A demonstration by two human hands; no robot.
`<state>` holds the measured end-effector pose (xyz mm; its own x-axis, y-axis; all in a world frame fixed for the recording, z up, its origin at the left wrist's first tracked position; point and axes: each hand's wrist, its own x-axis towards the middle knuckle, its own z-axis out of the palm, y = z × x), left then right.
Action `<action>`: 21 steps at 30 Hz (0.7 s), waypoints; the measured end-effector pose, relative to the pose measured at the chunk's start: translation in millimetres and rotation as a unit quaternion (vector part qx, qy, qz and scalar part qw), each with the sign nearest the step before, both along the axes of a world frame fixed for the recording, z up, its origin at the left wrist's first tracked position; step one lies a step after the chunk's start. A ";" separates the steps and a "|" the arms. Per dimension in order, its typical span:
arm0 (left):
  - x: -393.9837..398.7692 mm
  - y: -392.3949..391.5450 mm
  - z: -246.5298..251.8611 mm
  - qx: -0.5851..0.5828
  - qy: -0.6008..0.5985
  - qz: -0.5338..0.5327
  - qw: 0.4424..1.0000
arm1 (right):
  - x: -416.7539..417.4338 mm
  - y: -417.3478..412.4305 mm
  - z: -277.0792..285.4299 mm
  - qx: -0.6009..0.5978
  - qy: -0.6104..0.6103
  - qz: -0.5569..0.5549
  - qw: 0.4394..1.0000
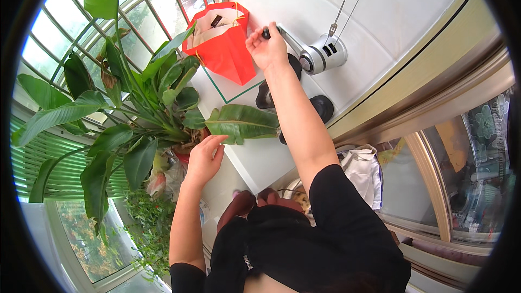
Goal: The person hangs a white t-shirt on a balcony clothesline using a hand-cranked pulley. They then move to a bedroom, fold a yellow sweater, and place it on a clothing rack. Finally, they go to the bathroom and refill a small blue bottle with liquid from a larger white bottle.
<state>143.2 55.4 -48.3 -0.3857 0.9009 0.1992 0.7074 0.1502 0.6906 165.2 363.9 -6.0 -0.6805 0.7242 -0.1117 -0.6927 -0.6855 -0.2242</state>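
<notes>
My right hand reaches up to the wall and curls loosely around the black knob of a crank handle. The crank's silver arm runs from the knob down to a round, wall-mounted hand winch. Two thin steel cables rise from the winch. Lower and to the left, my left hand holds nothing, its fingers apart. Its fingertips are near a broad green leaf of a large potted plant; whether they touch it cannot be told.
An open red paper bag stands on a white surface below the barred window. Black shoes sit near the wall, partly behind my right forearm. A light cloth hangs beside a sliding glass door.
</notes>
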 end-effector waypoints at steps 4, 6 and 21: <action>-8.7 3.4 -1.3 0.003 -0.051 0.025 0.998 | 61.2 -39.3 63.3 0.138 0.177 -0.019 0.974; -11.4 4.3 -6.6 0.006 -0.062 0.022 0.998 | 107.2 -62.1 47.4 0.184 0.202 -0.056 0.960; -11.7 -4.1 -6.5 0.006 -0.046 0.023 0.999 | 5.3 8.3 -0.7 0.084 0.006 0.006 0.996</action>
<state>131.5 51.3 -54.9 -0.4437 0.8797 0.1709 0.6334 0.1730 0.7542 170.4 372.2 -6.7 -0.6896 0.7240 0.0182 -0.6882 -0.6473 -0.3277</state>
